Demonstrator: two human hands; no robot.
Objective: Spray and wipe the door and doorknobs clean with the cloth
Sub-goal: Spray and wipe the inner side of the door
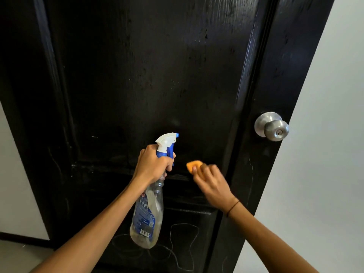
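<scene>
Door: a glossy black panelled door is filling most of the view, standing slightly ajar with its edge leaning to the right; faint pale scratches and scribbles are showing on its lower part.
Knob: a round silver knob with a keyhole in its face is sitting on the door's right stile, above and to the right of both hands and apart from them.
Left hand: it is gripping the neck of the bottle, fingers curling round just below the trigger, with the arm reaching up from the lower left.
Bottle: a clear plastic spray bottle with a blue label and a barcode is hanging down from the left hand; its white and blue spray head is pointing right, towards the door's middle panel.
Right hand: it is pressing the cloth against the door, fingers bent over it; the hand is looking blurred. A thin dark band is circling the wrist.
Cloth: a small orange cloth is peeking out from under the right fingers, lying on the door near the lower edge of the big panel, just right of the bottle's trigger.
Wall: a pale plain wall is showing to the right of the door, and a strip of it to the left.
</scene>
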